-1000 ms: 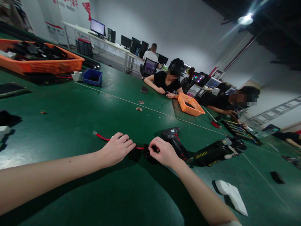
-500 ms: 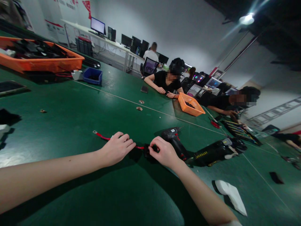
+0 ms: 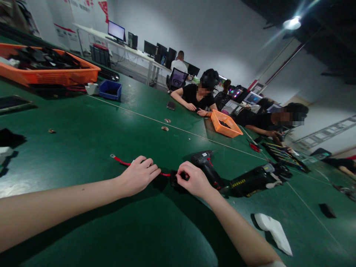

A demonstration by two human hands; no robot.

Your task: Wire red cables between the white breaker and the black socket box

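Note:
A red cable (image 3: 121, 161) with a metal ring terminal at its left end runs under my left hand (image 3: 139, 175), whose fingers are closed over it. The cable comes out on the right and meets a small black part (image 3: 173, 178). At that part my right hand (image 3: 194, 180) is pinched, thumb against forefinger; whatever sits between the fingertips is too small to make out. Just beyond my right hand lies a cordless drill (image 3: 207, 168), its bit pointing away to the right.
A black bottle-shaped item (image 3: 250, 181) with yellow lettering lies right of the drill, and a white object (image 3: 274, 230) nearer me. Orange baskets (image 3: 55, 77) and a blue bin (image 3: 109, 90) stand farther off on the green table (image 3: 83, 148). Co-workers (image 3: 198, 92) sit across.

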